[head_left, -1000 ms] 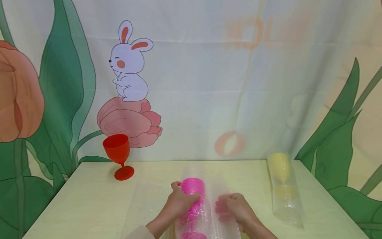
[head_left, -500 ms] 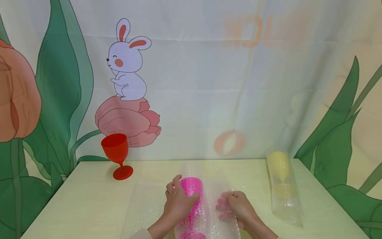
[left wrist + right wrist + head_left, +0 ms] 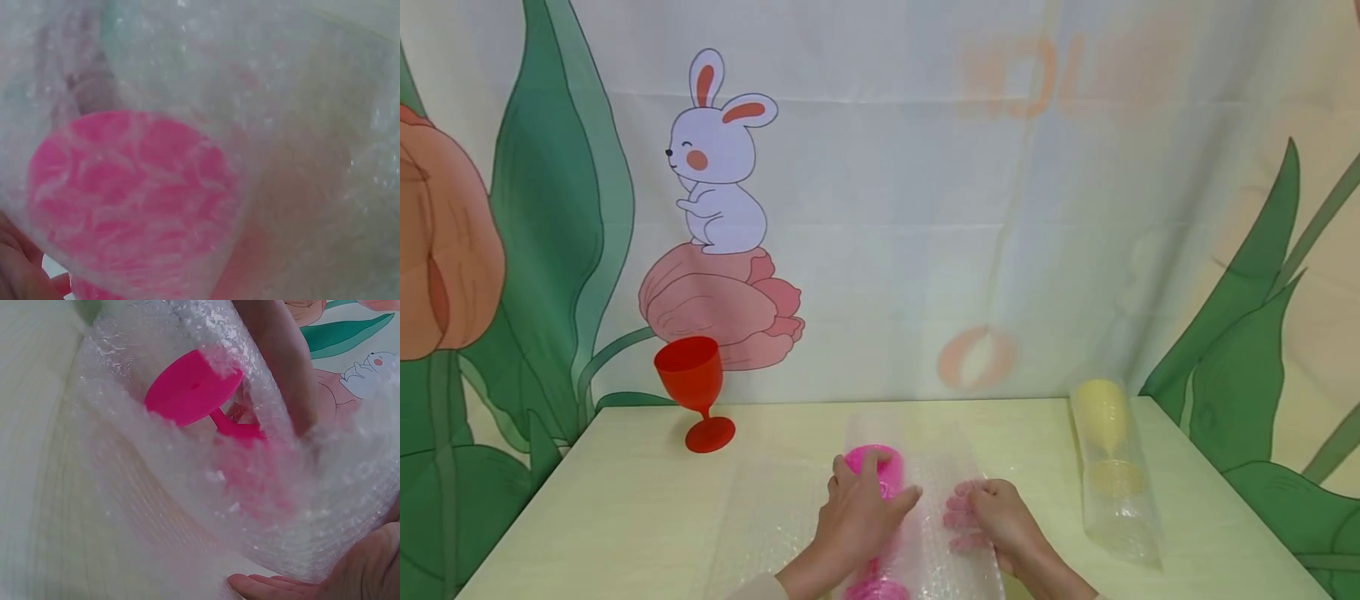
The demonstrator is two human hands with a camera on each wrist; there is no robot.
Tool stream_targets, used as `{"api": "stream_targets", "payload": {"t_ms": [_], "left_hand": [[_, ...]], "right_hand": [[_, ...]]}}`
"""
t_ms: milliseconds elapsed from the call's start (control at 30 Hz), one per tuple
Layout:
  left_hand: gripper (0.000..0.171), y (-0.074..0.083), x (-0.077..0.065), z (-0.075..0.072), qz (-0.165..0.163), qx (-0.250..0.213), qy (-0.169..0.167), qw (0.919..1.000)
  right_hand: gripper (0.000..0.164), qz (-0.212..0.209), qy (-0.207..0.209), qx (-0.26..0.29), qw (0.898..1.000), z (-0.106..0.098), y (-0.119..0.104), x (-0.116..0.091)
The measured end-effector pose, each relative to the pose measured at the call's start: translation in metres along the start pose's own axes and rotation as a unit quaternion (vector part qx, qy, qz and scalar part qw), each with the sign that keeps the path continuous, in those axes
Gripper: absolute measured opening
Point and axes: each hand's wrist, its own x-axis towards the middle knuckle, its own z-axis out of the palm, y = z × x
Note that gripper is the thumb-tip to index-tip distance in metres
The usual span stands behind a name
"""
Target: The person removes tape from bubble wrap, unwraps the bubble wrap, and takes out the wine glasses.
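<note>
A pink goblet (image 3: pixel 891 479) lies on its side in a sheet of bubble wrap (image 3: pixel 936 533), its foot (image 3: pixel 181 387) towards me. The left wrist view shows the round pink foot (image 3: pixel 131 187) through the bubbles. My left hand (image 3: pixel 861 512) holds the goblet from above, fingers bent over the cup near its rim and thumb out to the right side. With my right hand (image 3: pixel 1003 521) I pinch the right edge of the wrap. The thumb is in front and the other fingers show through the film; in the right wrist view this hand (image 3: pixel 356 569) supports the wrap from below.
At the table's back left stands a red goblet (image 3: pixel 696 383). A yellow goblet (image 3: pixel 1108 425) rolled in bubble wrap lies at the right. More of the wrap spreads left of my left hand. A printed cloth (image 3: pixel 880 208) with a rabbit hangs behind the table (image 3: pixel 602 500).
My left hand has shifted right, from the goblet's left side to over its cup. The goblet has moved slightly left. My right hand stays at the wrap's edge.
</note>
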Motion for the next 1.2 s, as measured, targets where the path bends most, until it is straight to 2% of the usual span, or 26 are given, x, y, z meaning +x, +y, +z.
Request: {"api": "stream_targets", "payload": {"t_ms": [67,133,367,667,967,1200], "left_hand": [[0.068,-0.002,0.001,0.001,0.002,0.009,0.002,1.0000],[0.072,-0.005,0.002,0.001,0.001,0.013,0.004,0.9999],[0.069,-0.011,0.003,-0.002,-0.002,-0.019,-0.001,0.9998],[0.073,-0.020,0.006,-0.016,-0.024,-0.075,-0.010,0.9969],[0.075,-0.027,0.015,-0.025,-0.020,-0.093,-0.038,0.9948],[0.076,-0.035,0.021,-0.030,-0.051,-0.096,-0.051,0.9927]], "right_hand": [[0.037,-0.001,-0.002,-0.001,1.000,0.000,0.000,0.000],[0.038,-0.001,-0.002,0.001,1.000,0.000,0.000,0.000],[0.038,-0.005,0.001,0.005,1.000,0.000,-0.002,-0.001],[0.035,-0.015,0.009,-0.032,0.999,0.003,-0.004,-0.001],[0.028,-0.026,0.022,-0.047,0.998,0.004,0.002,-0.001],[0.036,-0.043,0.027,-0.092,0.995,0.002,0.007,0.001]]}}
